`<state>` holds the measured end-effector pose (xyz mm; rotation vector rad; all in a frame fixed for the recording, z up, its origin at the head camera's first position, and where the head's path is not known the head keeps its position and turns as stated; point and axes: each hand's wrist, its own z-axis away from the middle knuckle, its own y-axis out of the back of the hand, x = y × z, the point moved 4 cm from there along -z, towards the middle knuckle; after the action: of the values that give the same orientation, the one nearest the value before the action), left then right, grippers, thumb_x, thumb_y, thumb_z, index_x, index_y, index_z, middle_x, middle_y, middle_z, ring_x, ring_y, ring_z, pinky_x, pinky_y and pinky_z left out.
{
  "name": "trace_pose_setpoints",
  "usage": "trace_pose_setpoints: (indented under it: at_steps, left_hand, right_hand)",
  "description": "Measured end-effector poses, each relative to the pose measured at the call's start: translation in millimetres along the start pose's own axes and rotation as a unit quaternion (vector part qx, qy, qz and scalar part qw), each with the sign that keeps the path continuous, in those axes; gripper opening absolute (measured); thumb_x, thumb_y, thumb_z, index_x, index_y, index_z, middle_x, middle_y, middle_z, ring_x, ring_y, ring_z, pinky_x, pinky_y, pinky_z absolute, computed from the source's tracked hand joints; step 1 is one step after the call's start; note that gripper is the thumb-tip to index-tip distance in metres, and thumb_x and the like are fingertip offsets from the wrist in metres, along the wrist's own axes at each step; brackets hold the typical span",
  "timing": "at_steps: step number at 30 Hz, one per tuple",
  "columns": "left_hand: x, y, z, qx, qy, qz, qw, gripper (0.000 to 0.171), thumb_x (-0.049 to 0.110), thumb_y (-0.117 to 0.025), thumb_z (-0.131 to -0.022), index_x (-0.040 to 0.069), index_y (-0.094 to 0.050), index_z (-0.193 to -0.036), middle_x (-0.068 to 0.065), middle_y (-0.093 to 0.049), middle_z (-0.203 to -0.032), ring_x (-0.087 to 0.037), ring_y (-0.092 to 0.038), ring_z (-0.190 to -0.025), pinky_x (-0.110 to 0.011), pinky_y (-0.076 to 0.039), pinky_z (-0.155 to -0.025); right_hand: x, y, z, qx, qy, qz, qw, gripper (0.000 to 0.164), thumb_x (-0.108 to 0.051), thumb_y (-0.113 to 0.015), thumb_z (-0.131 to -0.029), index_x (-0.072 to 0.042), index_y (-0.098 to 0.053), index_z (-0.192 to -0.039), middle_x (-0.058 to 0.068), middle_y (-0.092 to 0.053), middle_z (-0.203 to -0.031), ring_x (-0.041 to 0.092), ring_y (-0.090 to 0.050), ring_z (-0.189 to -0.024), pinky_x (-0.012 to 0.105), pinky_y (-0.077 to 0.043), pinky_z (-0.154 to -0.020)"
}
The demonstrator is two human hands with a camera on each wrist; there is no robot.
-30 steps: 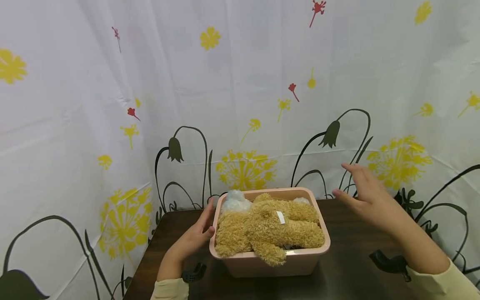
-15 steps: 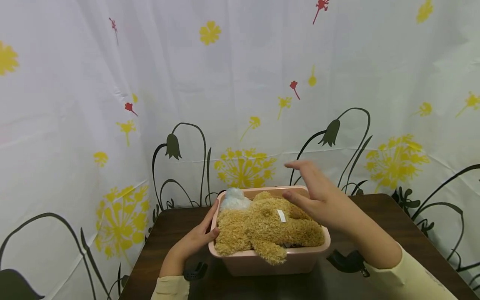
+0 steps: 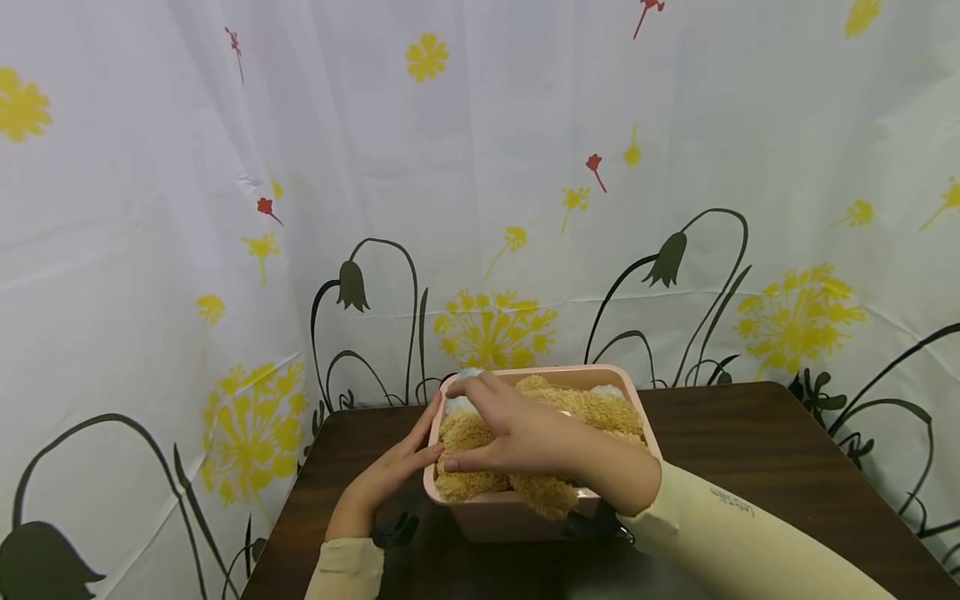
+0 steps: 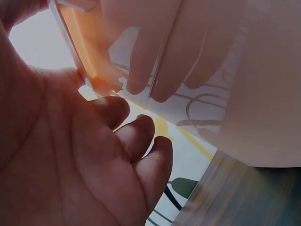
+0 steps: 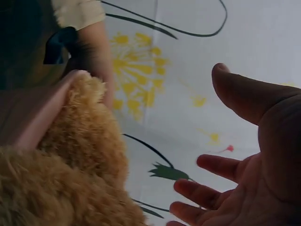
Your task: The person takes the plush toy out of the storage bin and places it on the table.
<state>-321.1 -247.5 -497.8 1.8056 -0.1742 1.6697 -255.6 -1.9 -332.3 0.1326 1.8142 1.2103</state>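
Observation:
A pink plastic basin (image 3: 517, 525) holds a curly tan stuffed toy (image 3: 551, 492), with a pale blue fluffy piece (image 3: 459, 405) at its left end. My left hand (image 3: 390, 475) rests at the basin's left rim. In the left wrist view its fingers (image 4: 141, 136) lie relaxed along the glossy outer wall (image 4: 207, 94). My right hand (image 3: 517, 425) reaches across over the toy, thumb and fingers spread. The right wrist view shows that hand (image 5: 249, 183) with nothing in it, beside the tan fur (image 5: 89, 127). Part of the toy is hidden beneath the right hand.
The basin stands on a dark brown wooden table (image 3: 750, 450). Behind it hangs a white curtain (image 3: 510, 125) printed with yellow, red and dark green flowers. A white fluffy bit (image 3: 606, 391) shows at the basin's back right corner.
My right hand has swept left, from beyond the basin's right side to over the toy's left end. My left hand has come in against the left rim. Basin and toy stay put.

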Motion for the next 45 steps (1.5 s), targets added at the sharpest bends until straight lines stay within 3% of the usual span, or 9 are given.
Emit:
trace_pose_setpoints:
  at_steps: [4,10,15,21,27,33,36,40,45]
  left_hand:
    - [-1.3,-0.8,-4.3,-0.006,-0.011,0.003,0.9999,0.081,0.040,-0.046,-0.116,0.049,0.011,-0.172,0.004,0.017,-0.183,-0.040,0.005,-0.170,-0.074,-0.020,-0.129]
    - [-2.9,-3.9,-14.0,-0.013,-0.010,0.000,0.9999,0.081,0.046,-0.048,-0.114,0.054,0.010,-0.170,0.006,0.018,-0.183,-0.039,0.009,-0.170,-0.076,-0.014,-0.129]
    - [1.4,-0.9,-11.4,0.000,-0.005,0.002,1.0000,0.082,0.049,-0.052,-0.112,0.057,0.006,-0.170,0.006,0.015,-0.184,-0.040,0.003,-0.171,-0.074,-0.019,-0.129]
    - [2.4,-1.0,-4.6,0.006,0.009,-0.012,0.9999,0.082,0.047,-0.052,-0.113,0.055,0.005,-0.171,0.004,0.012,-0.184,-0.040,-0.002,-0.171,-0.070,-0.028,-0.128]
    - [0.8,-2.4,-0.2,0.017,0.013,-0.014,0.9997,0.081,0.046,-0.052,-0.113,0.054,0.004,-0.171,0.004,0.010,-0.185,-0.039,-0.005,-0.171,-0.069,-0.029,-0.128]
    - [1.7,-1.6,1.5,0.010,0.002,-0.016,0.9998,0.082,0.044,-0.051,-0.115,0.049,0.006,-0.173,-0.002,0.011,-0.185,-0.044,-0.010,-0.169,-0.068,-0.033,-0.126]
    - [3.0,-0.1,1.8,0.010,-0.003,-0.026,0.9996,0.082,0.043,-0.051,-0.115,0.049,0.006,-0.173,-0.002,0.009,-0.185,-0.043,-0.011,-0.169,-0.068,-0.033,-0.127]
    - [4.1,0.1,1.5,0.020,-0.002,-0.039,0.9991,0.080,0.043,-0.052,-0.114,0.051,0.003,-0.173,0.002,0.005,-0.185,-0.037,-0.010,-0.170,-0.068,-0.029,-0.129]
    - [7.3,-1.3,3.0,0.027,-0.003,-0.056,0.9981,0.082,0.043,-0.052,-0.114,0.046,0.003,-0.174,-0.001,0.004,-0.185,-0.039,-0.010,-0.170,-0.069,-0.029,-0.129]
  right_hand:
    - [7.8,-13.5,-8.4,-0.033,0.002,0.026,0.999,0.088,-0.065,-0.076,-0.096,-0.025,-0.040,-0.165,0.004,-0.041,-0.163,0.021,-0.053,-0.146,0.045,-0.050,-0.118]
    - [18.0,-21.1,-8.6,-0.095,0.014,0.049,0.994,0.095,-0.062,-0.082,-0.091,-0.037,-0.035,-0.170,0.004,-0.038,-0.166,0.022,-0.050,-0.148,0.044,-0.049,-0.118]
    - [16.2,-30.9,-15.0,-0.114,0.020,0.167,0.979,0.091,-0.078,-0.073,-0.088,-0.046,-0.040,-0.167,0.003,-0.046,-0.160,0.025,-0.053,-0.144,0.051,-0.047,-0.118]
    - [13.3,-47.2,-16.7,-0.083,0.017,0.318,0.944,0.097,-0.093,-0.070,-0.074,-0.056,-0.046,-0.161,-0.001,-0.056,-0.143,0.026,-0.056,-0.136,0.055,-0.045,-0.110]
    - [9.7,-58.4,-18.5,-0.038,0.034,0.379,0.924,0.100,-0.090,-0.079,-0.068,-0.054,-0.052,-0.157,-0.006,-0.060,-0.145,0.029,-0.057,-0.138,0.071,-0.047,-0.110]
    - [6.4,-60.7,-22.5,-0.023,0.024,0.405,0.914,0.092,-0.080,-0.089,-0.069,-0.039,-0.064,-0.147,-0.009,-0.060,-0.149,0.023,-0.060,-0.133,0.071,-0.048,-0.110]
    - [4.9,-57.9,-23.5,-0.024,0.027,0.405,0.914,0.100,-0.080,-0.090,-0.068,-0.033,-0.061,-0.151,-0.009,-0.058,-0.153,0.023,-0.058,-0.135,0.069,-0.047,-0.112]
    - [6.0,-52.2,-24.1,-0.020,0.054,0.406,0.912,0.093,-0.077,-0.089,-0.072,-0.032,-0.057,-0.147,-0.010,-0.060,-0.141,0.020,-0.059,-0.133,0.063,-0.049,-0.112]
    - [7.9,-49.5,-24.8,-0.009,0.104,0.412,0.905,0.076,-0.070,-0.086,-0.082,-0.030,-0.055,-0.139,-0.010,-0.061,-0.133,0.017,-0.062,-0.123,0.048,-0.057,-0.097]
